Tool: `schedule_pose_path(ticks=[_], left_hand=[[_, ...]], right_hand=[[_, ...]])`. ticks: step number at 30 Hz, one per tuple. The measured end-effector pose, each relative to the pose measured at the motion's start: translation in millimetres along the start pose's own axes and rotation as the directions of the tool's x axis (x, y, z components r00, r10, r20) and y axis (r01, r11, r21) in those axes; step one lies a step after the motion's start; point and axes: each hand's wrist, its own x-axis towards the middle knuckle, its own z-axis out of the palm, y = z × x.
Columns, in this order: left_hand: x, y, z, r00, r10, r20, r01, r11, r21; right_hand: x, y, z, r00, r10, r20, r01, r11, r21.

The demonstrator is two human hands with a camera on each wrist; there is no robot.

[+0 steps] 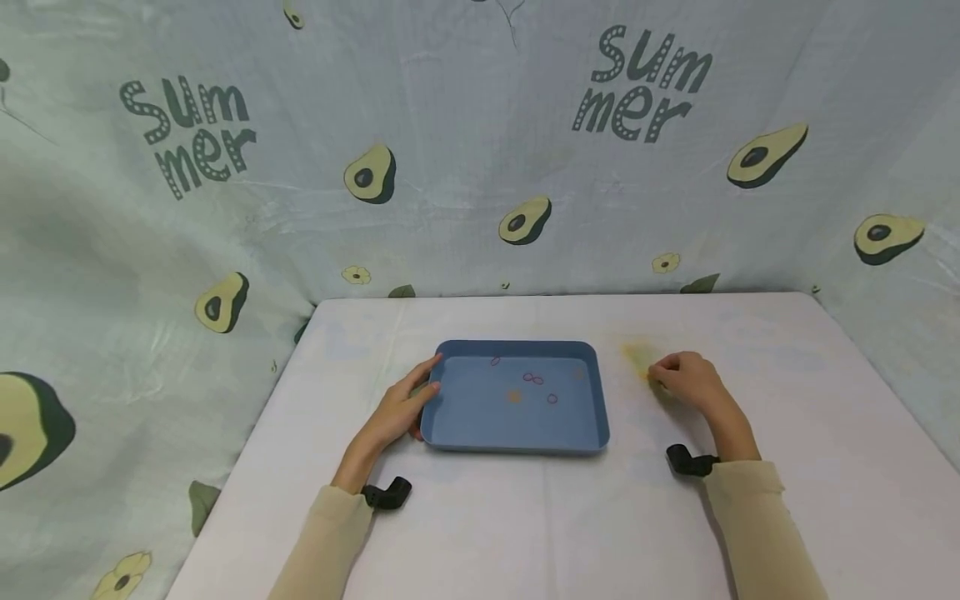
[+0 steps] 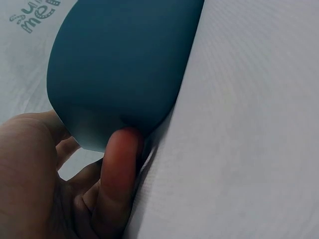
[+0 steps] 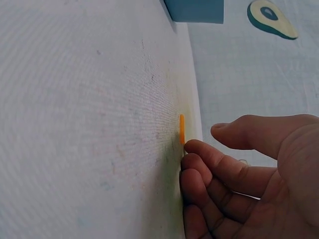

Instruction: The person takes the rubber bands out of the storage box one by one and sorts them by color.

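Work in hand is judged part done: several small red loops (image 1: 533, 378) and at least one pale orange piece (image 1: 514, 397) lie scattered on the floor of the blue tray (image 1: 480, 425), while a thin orange strip (image 3: 182, 128) remains outside it, on the worktop (image 1: 547, 525) to the tray's right. How many further pieces are left cannot be established, since the right hand (image 1: 688, 383) covers part of that area. A faint yellow patch (image 1: 634, 354) is noted just beyond the same hand; its nature is unclear. The left hand (image 1: 396, 410) grips the tray's left edge, digits at the rim and, per the left wrist view, one fingertip against the outer side at a corner. The right forearm reaches forward, the wrist bent so that the hand points down and inward. Its fingers are bent, tips at the worktop, the index fingertip at or just beside the end of the strip; the thumb stands clear, leaving a moderate gap. No pinch is observed, and whether the strip is raised at all cannot be told.
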Motion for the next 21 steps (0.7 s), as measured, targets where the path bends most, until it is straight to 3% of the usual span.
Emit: schedule_pose_path(ticks=[14, 21], left_hand=[[-0.5, -6.3, 0.3, 1.0, 0.009, 0.002, -0.009, 1.0, 0.002], [11.1, -32.8, 1.7, 1.0, 0.017, -0.009, -0.017, 1.0, -0.017]], right_hand=[[-3, 1, 2, 1.0, -0.016, 0.016, 0.016, 1.0, -0.005], [-3, 3, 3, 0.999, -0.014, 0.036, 0.014, 1.0, 0.001]])
